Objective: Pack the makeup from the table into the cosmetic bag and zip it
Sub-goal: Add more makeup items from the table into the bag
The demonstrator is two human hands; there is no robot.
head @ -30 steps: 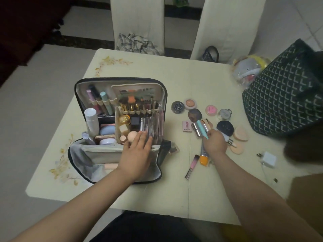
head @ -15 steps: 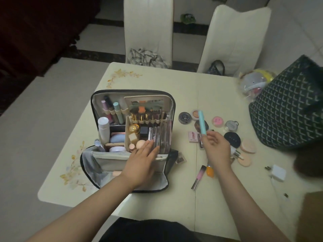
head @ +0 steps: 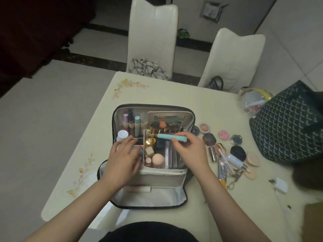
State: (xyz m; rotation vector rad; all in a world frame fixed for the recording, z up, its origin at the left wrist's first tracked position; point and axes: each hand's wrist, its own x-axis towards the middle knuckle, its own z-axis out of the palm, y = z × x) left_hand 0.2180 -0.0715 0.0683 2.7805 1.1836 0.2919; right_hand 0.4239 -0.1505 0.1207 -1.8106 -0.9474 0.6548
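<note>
Since the earlier frame the right hand (head: 189,151) has carried the teal tube (head: 172,137) from the loose pile across to the bag (head: 153,175), and the left hand (head: 122,158) has slid from the bag's right compartment to its left one.

From the head view, the right hand pinches the tube between thumb and fingertips and holds it level above the bag's right compartment, probably so it can be lined up with a free slot before going in. The left hand lies with fingers straight, holding nothing, pressed on the items in the left compartment beside the white bottle (head: 122,135), likely to steady the bag and keep a gap clear.

The bag stands unzipped near the front edge of the counter (head: 174,91), lid propped up behind. Much makeup is not yet packed: compacts, puffs and small tubes (head: 227,154) lie just right of the bag, toward the counter's right edge.
</note>
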